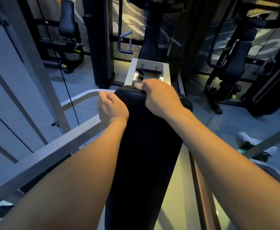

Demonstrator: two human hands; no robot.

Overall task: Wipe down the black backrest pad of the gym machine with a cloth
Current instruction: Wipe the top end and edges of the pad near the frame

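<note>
Currently, right hand (159, 95) clamps cloth (138, 85) on backrest pad (145, 146) top; left hand (111, 108) curled at pad's left edge, grip indeterminate.

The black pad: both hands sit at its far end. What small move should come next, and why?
Probably draw the right hand, gripping the cloth, back along the black pad toward the person: the cloth sits at the pad's far end, and the left hand rests at its left edge.

My backrest pad (145, 146) is black with a fine pebbled grain, the cloth (138, 85) looks whitish, the frame (66, 143) is plain light grey, and the far machines (68, 25) are black with yellow-green bits.
</note>
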